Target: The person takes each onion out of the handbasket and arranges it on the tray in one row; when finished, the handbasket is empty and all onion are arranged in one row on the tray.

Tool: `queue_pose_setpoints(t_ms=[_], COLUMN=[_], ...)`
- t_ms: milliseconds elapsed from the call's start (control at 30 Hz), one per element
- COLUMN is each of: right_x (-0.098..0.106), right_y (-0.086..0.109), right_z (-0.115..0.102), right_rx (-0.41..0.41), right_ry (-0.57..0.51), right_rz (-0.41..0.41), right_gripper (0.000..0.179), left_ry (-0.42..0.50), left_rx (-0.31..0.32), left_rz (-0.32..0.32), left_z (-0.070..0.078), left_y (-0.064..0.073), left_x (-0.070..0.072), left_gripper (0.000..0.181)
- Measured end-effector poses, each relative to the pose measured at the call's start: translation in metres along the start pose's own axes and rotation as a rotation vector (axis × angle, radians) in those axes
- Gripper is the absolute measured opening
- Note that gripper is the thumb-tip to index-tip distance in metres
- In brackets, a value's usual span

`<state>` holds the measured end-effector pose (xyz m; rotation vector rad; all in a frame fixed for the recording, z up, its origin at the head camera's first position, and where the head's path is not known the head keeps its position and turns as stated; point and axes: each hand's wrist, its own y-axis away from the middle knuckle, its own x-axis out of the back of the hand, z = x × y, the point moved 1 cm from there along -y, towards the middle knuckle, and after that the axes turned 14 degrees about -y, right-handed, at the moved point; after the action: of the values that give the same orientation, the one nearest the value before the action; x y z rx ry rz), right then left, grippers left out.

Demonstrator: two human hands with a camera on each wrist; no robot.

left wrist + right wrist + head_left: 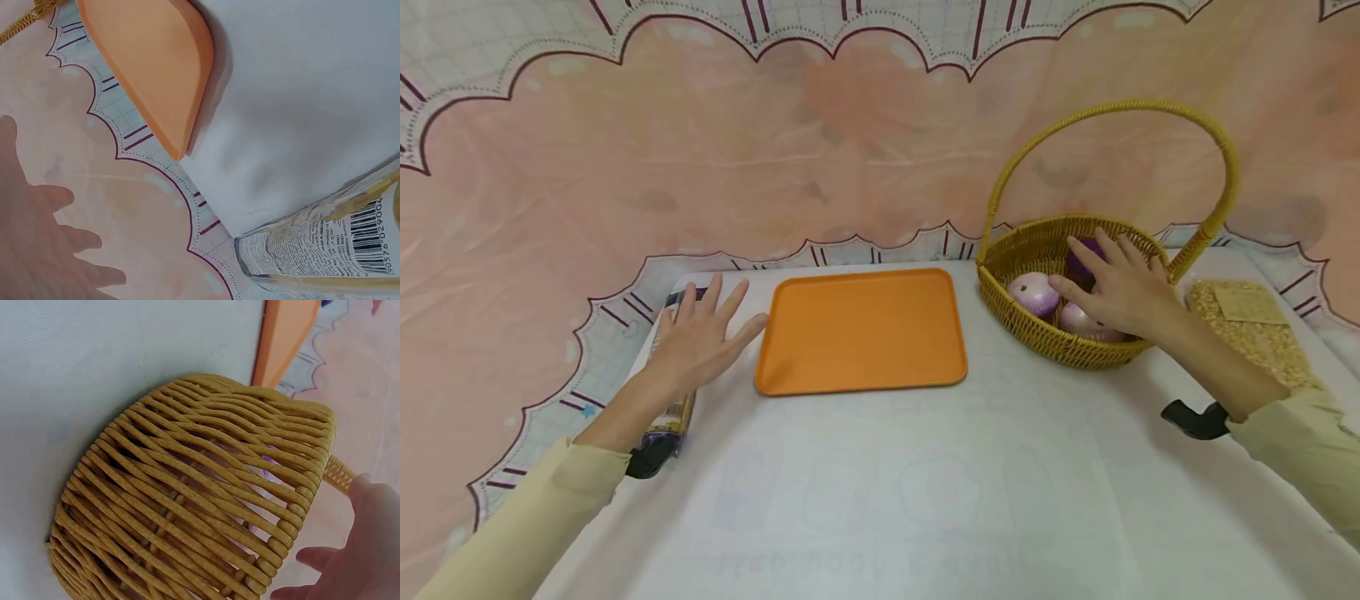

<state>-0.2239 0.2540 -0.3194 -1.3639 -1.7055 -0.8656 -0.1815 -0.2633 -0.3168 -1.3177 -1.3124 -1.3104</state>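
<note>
An oval wicker basket with a tall looped handle stands at the back right of the table. Inside it lie a pale lilac ball, a pinkish ball and a dark purple item. My right hand hovers over the basket's right side with fingers spread, holding nothing. My left hand is spread above a plastic-wrapped packet with a barcode, at the left. To the right of that hand lies a flat orange tray.
A clear bag of yellow kernels with a paper label lies right of the basket, partly behind my right forearm. A white sheet covers the table. Behind it hangs a peach patterned cloth with a scalloped border.
</note>
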Motion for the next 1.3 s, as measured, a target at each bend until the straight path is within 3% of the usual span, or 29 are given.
queue_pose_setpoints(t_ms=[133,367,533,933,1133,1300], right_x=[0.000,-0.002,-0.002,-0.005,-0.004,-0.004], right_y=[0.001,0.002,0.000,-0.001,-0.001,-0.002], right_z=[0.000,0.002,0.001,-0.001,-0.001,-0.001], right_rx=[0.008,0.032,0.041,0.083,0.126,0.146], right_ry=[-0.009,-0.033,-0.043,-0.078,-0.195,-0.370], right_rz=[0.002,0.003,-0.005,0.015,0.053,0.090], right_gripper=[0.087,0.084,0.084,0.082,0.076,0.067], left_ry=[0.039,0.284,0.353,0.575,0.671,0.760], left_rx=[-0.013,-0.062,-0.081,-0.123,-0.113,-0.086], left_rz=[0.013,0.035,0.033,0.095,0.124,0.085], left_z=[-0.002,-0.008,-0.009,-0.007,-0.008,-0.001], left_y=[-0.002,-0.004,-0.003,0.001,0.003,0.005], left_x=[0.001,0.003,0.002,-0.012,-0.021,-0.028], left_gripper=[0.084,0.075,0.070,0.062,0.060,0.060])
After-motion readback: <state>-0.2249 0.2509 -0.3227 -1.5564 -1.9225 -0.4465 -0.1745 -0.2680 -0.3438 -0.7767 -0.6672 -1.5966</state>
